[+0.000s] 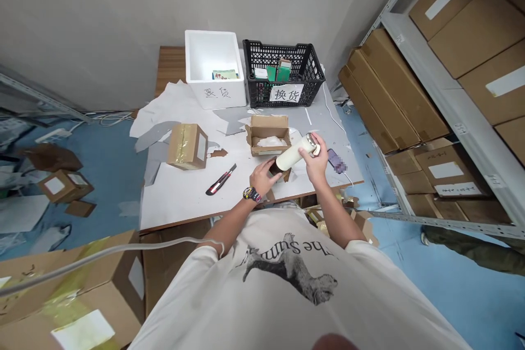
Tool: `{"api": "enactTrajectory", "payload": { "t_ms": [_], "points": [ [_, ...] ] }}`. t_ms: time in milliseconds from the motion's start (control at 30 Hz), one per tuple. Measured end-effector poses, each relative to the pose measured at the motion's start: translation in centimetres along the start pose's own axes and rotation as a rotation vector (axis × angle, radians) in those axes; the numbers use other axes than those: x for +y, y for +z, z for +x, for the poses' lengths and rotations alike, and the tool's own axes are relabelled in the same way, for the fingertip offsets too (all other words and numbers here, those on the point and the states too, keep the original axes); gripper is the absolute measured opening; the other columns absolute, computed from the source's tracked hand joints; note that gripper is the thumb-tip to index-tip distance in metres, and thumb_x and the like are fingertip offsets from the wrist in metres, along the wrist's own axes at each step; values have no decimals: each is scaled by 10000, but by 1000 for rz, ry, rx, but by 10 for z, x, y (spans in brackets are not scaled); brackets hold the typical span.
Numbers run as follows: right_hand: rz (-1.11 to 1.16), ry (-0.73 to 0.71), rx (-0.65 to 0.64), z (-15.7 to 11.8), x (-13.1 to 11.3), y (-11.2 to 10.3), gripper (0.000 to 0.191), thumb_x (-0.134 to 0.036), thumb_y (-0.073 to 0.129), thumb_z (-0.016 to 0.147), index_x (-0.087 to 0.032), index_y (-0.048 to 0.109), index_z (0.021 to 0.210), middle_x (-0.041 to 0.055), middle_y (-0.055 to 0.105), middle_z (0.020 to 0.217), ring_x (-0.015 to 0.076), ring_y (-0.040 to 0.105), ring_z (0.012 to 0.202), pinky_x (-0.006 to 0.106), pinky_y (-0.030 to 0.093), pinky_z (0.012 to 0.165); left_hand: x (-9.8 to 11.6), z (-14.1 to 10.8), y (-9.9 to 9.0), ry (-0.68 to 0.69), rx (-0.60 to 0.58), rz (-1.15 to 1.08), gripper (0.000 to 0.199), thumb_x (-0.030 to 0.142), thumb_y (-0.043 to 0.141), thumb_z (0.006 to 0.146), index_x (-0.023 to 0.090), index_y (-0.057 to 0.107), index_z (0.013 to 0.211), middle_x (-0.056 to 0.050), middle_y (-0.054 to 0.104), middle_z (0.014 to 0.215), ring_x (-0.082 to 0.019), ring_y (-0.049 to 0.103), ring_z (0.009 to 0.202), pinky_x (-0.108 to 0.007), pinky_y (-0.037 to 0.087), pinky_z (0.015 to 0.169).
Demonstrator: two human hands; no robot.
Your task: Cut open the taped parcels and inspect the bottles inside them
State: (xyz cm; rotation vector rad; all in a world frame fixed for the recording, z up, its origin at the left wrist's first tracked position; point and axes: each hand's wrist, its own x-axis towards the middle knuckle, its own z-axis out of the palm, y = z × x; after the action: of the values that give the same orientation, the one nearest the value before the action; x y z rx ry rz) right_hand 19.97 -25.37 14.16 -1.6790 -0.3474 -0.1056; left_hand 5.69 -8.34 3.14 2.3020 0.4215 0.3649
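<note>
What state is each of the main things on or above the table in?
Bottle: tilted, held in the right hand.
Cardboard by the left hand: partly hidden, state unclear.
Box with white wrapping: open.
Taped box: closed.
Knife: lying flat, blade too small to judge.
White tub: open, papers inside.
Black crate: open, small items inside.
Phone: lying flat, partly blurred.

A grey wall (135,5) spans ten to one o'clock; blue floor (467,290) shows at four and nine. A metal shelving rack (435,82) stands at two-to-three, a wood-grain table (169,68) centrally.
</note>
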Motion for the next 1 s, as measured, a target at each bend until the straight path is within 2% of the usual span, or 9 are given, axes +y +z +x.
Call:
{"api": "enactTrajectory", "payload": {
  "t_ms": [100,267,400,533,667,833,900,1000],
  "points": [
    [-12,-20,-50,-9,6,10,758,-483,882,887,-235,661,1568,165,726,1582,335,689,1489,541,547,1318,3,-3,2,-52,-4,-41,746,421,969,910,286,700,1593,-106,794,1511,-362,769,1375,-471,645,1138],
    [-125,-112,-208,-28,21,24,698,-418,848,903,-245,667,1555,159,741,1545,336,713,1452,544,556,1322,0,-5,8,-97,-17,-81,929,403,1003,866,278,597,1692,-122,760,1567,-363,760,1402,-470,633,1162],
    [-279,-194,-391,-45,34,27,617,-360,784,948,-262,673,1546,154,752,1462,346,712,1404,558,589,1274,-5,-6,10,-103,-24,-63,881,400,967,881,239,619,1674,-132,756,1564,-356,750,1424,-449,632,1170],
    [-490,-220,-633,-51,41,23,624,-325,714,1005,-273,638,1622,153,703,1474,340,677,1393,525,603,1209,-7,-6,9,-61,-69,-47,915,355,957,847,237,618,1688,-120,751,1579,-347,755,1422,-422,636,1168],
    [-822,-224,-816,-40,29,24,591,-321,665,1028,-263,653,1616,168,654,1498,362,648,1355,473,595,1104,-8,-5,8,-35,-77,-61,879,316,912,864,250,617,1689,-95,739,1612,-325,746,1446,-414,624,1198],
    [-1096,-214,-941,-31,7,45,430,-360,614,1068,-196,662,1463,177,688,1407,344,713,1097,420,560,911,-7,-3,9,-57,-107,-64,842,285,895,845,259,638,1647,-91,753,1596,-329,751,1437,-423,616,1209],
    [-1146,-268,-1009,-29,8,51,417,-406,585,1113,-169,647,1450,195,698,1407,340,719,1076,405,537,877,-7,-4,10,-79,-113,-41,809,295,895,840,248,656,1612,-104,783,1537,-341,768,1399,-421,628,1175],
    [-1124,-422,-1157,-23,24,52,458,-507,526,1174,-139,652,1416,231,704,1417,339,703,1083,408,515,908,-8,-8,10,-79,-137,-17,777,264,887,818,227,674,1565,-111,822,1435,-343,797,1318,-404,643,1110]
  ]
}}
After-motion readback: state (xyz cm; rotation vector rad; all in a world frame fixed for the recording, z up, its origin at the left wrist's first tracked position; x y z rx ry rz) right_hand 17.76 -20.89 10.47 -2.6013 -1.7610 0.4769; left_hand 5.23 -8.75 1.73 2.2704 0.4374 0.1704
